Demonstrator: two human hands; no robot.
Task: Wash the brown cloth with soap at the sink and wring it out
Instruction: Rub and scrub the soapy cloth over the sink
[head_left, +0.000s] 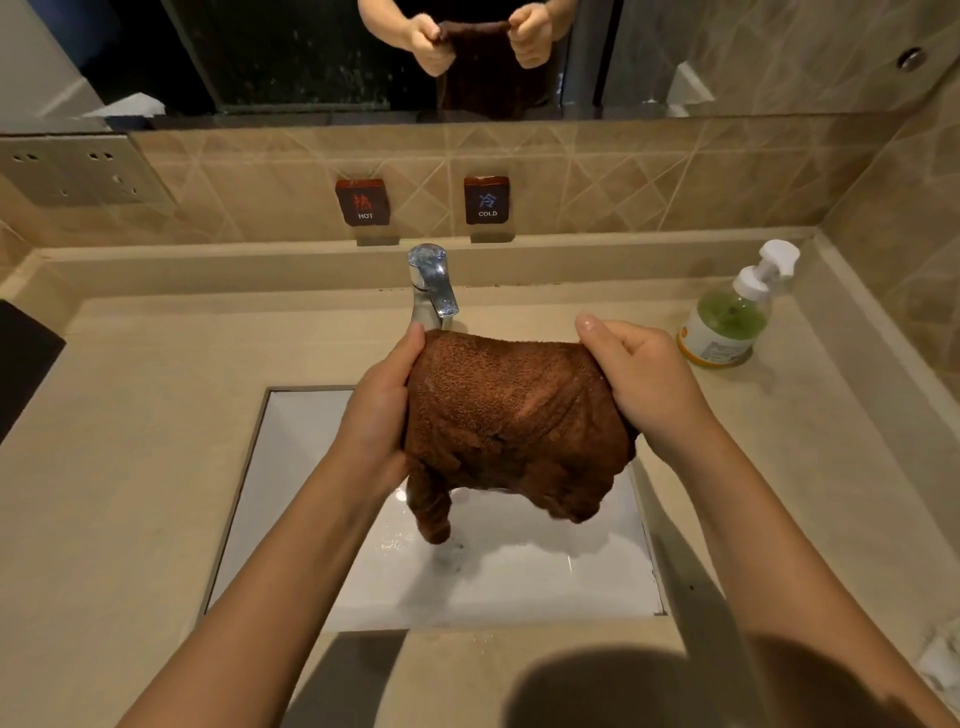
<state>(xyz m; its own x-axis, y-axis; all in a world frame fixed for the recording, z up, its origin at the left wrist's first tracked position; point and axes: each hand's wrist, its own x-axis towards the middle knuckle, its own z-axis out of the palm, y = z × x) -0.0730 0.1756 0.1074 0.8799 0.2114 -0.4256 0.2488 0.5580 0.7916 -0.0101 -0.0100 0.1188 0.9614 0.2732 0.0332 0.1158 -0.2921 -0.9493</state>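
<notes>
brown cloth (514, 415) hangs over the sink (291, 467), faucet (431, 280) at 12 o'clock; left hand (376, 410) and right hand (644, 374) each pinch a top corner.

Two bare forearms, uncovered from the lower edge of the view up to the wrists, with no sleeve, watch, bracelet or ring showing on either. Short, plain, unpainted nails on the left hand (376, 410) and the right hand (647, 376), the thumbnail of the right catching a little light. Smooth, slender wrists, free of marks or bandages, and something dark worn on the torso in the mirror's reflection.
</notes>
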